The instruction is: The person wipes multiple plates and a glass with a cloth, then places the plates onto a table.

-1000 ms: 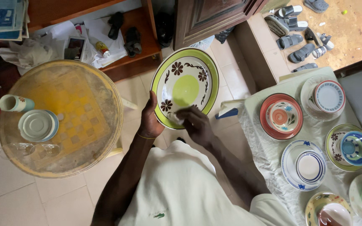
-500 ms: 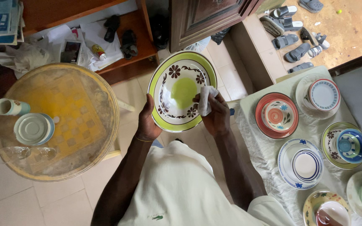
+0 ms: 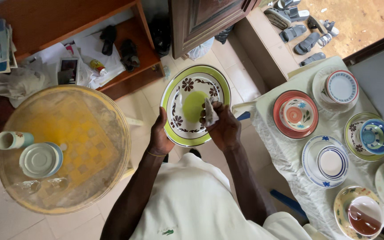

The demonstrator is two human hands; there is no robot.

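A white plate (image 3: 187, 91) with a lime-green rim, a green centre and brown flowers is held up in front of me. My left hand (image 3: 160, 133) grips its lower left edge. My right hand (image 3: 222, 126) presses a small white cloth (image 3: 210, 112) against the plate's right side, near the green centre. Both forearms reach up from my white shirt.
On the left stands a round yellow checkered table (image 3: 92, 133) with a mug (image 3: 13, 140), stacked saucers (image 3: 40, 159) and glasses. On the right, a white-clothed table (image 3: 285, 151) holds several stacked plates and bowls. A wooden shelf with papers and shoes lies behind; sandals rest by the doorway.
My right hand with the cloth moved from the plate's lower edge to its right side, then inward toward the centre. The view shifted down slightly.
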